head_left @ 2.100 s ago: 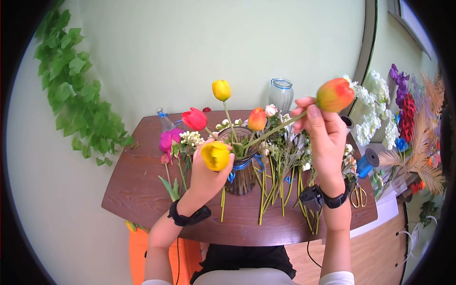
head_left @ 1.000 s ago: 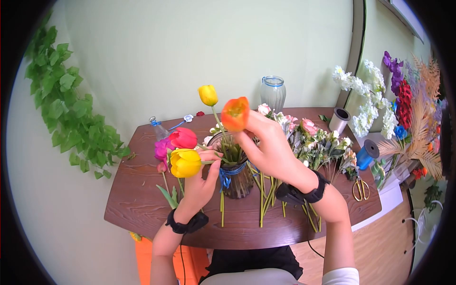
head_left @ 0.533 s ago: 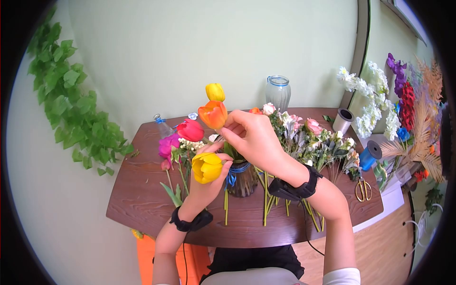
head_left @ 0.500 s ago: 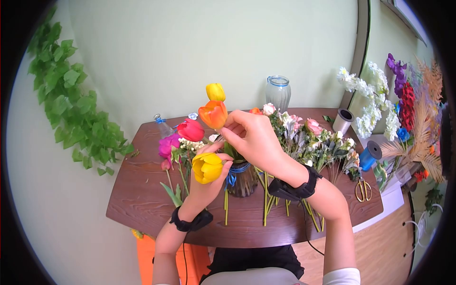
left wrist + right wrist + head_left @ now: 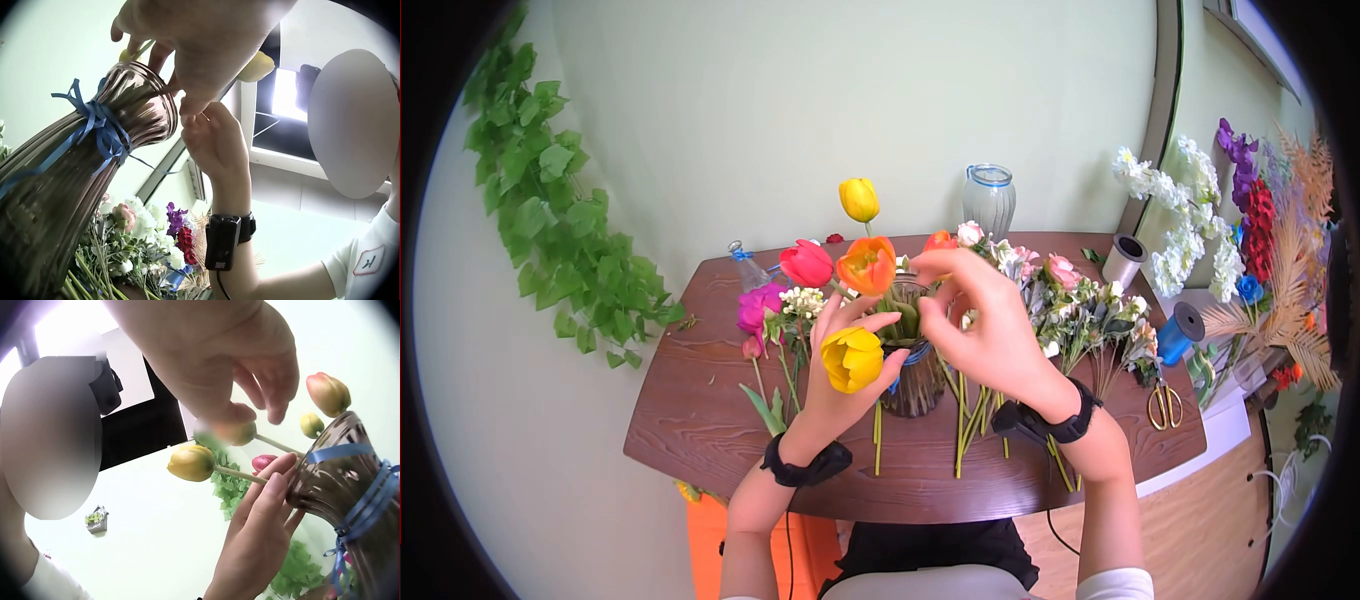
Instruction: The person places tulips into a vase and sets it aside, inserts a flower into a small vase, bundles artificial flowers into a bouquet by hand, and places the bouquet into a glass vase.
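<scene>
A brown ribbed glass vase (image 5: 916,388) with a blue ribbon bow (image 5: 103,128) holds several tulips. My left hand (image 5: 828,408) is at its rim, fingers extended and thumb spread apart, beside the stem of a yellow tulip (image 5: 852,359). That bloom leans toward me over the hand. My right hand (image 5: 988,325) hovers right of the rim, thumb and forefinger bent with a gap between them and nothing held. An orange tulip (image 5: 867,264) stands just left of its fingertips. A red tulip (image 5: 807,263), another yellow tulip (image 5: 859,200) and a second orange tulip (image 5: 329,394) also rise from the vase.
White and pink flowers (image 5: 1065,290) with long green stems lie right of the vase. Magenta flowers (image 5: 758,309) lie left. A clear glass jar (image 5: 990,200) stands behind. Ribbon spools (image 5: 1179,332) and gold-handled scissors (image 5: 1165,405) are at the table's right edge.
My right hand carried the orange tulip from the right to the vase, then let it go and drew back right. My left hand stayed by the rim beside the yellow tulip.
</scene>
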Demonstrator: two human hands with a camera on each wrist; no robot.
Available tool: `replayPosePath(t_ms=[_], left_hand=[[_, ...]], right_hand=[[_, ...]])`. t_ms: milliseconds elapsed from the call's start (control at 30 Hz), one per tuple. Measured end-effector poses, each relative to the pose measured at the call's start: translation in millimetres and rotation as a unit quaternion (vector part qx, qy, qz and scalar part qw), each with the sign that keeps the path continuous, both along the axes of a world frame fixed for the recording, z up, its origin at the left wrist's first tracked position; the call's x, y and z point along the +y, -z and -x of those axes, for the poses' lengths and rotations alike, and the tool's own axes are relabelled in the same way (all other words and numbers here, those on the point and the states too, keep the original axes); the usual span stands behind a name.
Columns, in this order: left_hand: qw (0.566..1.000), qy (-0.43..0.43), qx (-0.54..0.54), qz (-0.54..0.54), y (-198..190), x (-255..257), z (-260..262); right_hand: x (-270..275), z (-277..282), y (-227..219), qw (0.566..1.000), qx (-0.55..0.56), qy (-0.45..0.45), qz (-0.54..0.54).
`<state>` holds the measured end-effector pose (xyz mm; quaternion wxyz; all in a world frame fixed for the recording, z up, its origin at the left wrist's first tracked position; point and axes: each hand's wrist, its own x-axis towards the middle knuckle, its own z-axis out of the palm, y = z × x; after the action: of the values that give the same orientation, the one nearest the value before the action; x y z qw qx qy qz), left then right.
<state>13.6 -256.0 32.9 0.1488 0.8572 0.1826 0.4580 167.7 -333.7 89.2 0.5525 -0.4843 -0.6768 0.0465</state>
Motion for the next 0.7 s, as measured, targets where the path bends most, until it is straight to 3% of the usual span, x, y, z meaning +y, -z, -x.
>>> replayPosePath(t_ms=[100,200,267,400,533,633,700], left_hand=[[1.0,-0.008,0.02,-0.006,1,0,-1],[0.999,-0.018,0.035,-0.019,1,1,-3],[0.999,-0.02,0.035,-0.027,3,3,-3],[0.998,-0.024,0.038,-0.037,2,2,-4],[0.998,-0.026,0.045,-0.046,-1,1,-3],[0.998,-0.029,0.038,-0.04,-1,1,-3],[0.998,-0.026,0.038,-0.043,0,1,-3]], right_hand=[[3,-11,11,0.99,0.07,0.11,-0.058],[14,-21,21,0.982,0.067,0.171,-0.032],[22,-23,26,0.979,0.154,0.122,0.05],[40,-34,38,0.978,0.106,0.057,0.167],[45,-33,40,0.99,0.074,0.057,0.104],[45,-31,32,0.989,0.133,0.033,0.051],[35,-25,15,0.951,0.307,-0.037,0.013]])
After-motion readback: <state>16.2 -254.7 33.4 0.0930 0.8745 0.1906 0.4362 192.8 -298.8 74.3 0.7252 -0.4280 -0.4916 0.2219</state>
